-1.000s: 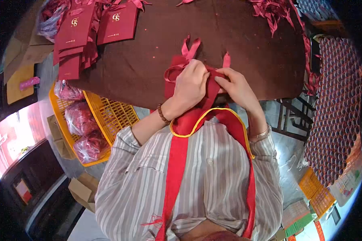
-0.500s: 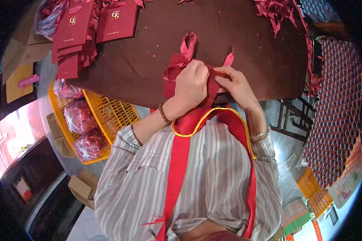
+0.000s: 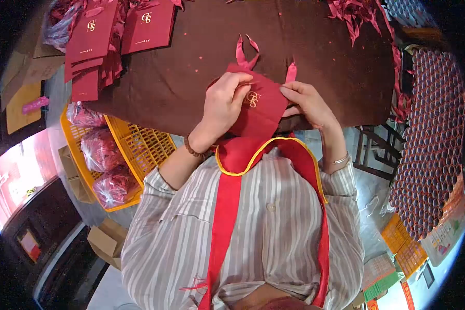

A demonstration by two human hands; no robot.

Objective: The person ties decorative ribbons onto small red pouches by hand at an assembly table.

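A dark red pouch or card (image 3: 261, 111) with a gold logo is held tilted between both hands near the table's front edge. My left hand (image 3: 225, 103) is closed on its upper left side, thumb and fingers pinched by the logo. On the right edge, my right hand (image 3: 307, 103) pinches the corner between thumb and forefinger. A looped red ribbon (image 3: 247, 54) sticks out above the piece, and a short pink-red ribbon end (image 3: 291, 72) rises beside my right hand.
The brown-covered table (image 3: 191, 77) bears stacked red pieces (image 3: 90, 31) at the back left and tangled ribbons (image 3: 354, 18) at the back right. Yellow crates (image 3: 139, 150) with bagged red items stand at the left. A rack of round items (image 3: 434, 139) is at the right.
The red piece is turned so that its gold logo shows. My left hand has moved left and opened away from my right hand; the ribbon loop now stands above the piece.
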